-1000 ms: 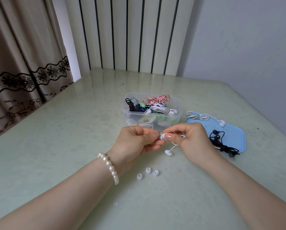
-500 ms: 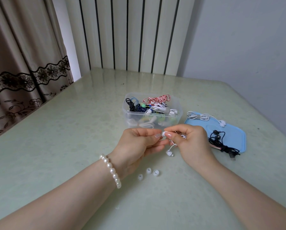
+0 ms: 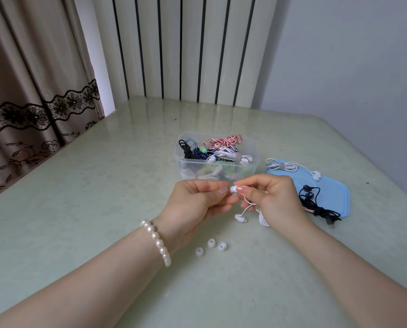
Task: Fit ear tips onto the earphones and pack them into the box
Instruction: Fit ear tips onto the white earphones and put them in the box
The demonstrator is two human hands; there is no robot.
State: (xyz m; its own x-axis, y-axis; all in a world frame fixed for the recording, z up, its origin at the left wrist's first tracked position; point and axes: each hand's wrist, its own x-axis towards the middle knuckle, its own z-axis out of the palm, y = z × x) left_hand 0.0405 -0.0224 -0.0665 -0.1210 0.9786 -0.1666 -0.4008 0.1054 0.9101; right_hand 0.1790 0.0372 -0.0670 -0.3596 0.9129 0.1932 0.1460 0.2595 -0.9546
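Hands meet just above the table (image 3: 79, 209), in front of the clear plastic box (image 3: 254, 162), and the placing looks deliberate. The right hand (image 3: 273, 197) pinches a white earbud (image 3: 233, 189) between thumb and forefinger, with the cable gathered under its curled fingers so the slack does not drag; the other bud of the pair (image 3: 240, 218) hangs free on its thin cord below. The left hand (image 3: 195, 204) has its fingers curled in, thumb and forefinger tips brought up against the bud. Whether a tip is already between those fingers cannot be told, since the white pieces merge at the point of contact. My reading is that one hand steadies the bud while the other works the tip on, which is why both sit so close together.

Three loose ear tips (image 3: 211, 243) lie on the table just beside the left wrist, near enough to reach for the next fitting. The box is already stocked with coiled earphones of several colours, so packing seems well along. To the right, its blue lid (image 3: 334, 197) lies flat and serves as a waiting tray: a white bundled pair (image 3: 282, 165) and a black pair (image 3: 313, 202) rest on it, apparently queued for tips.
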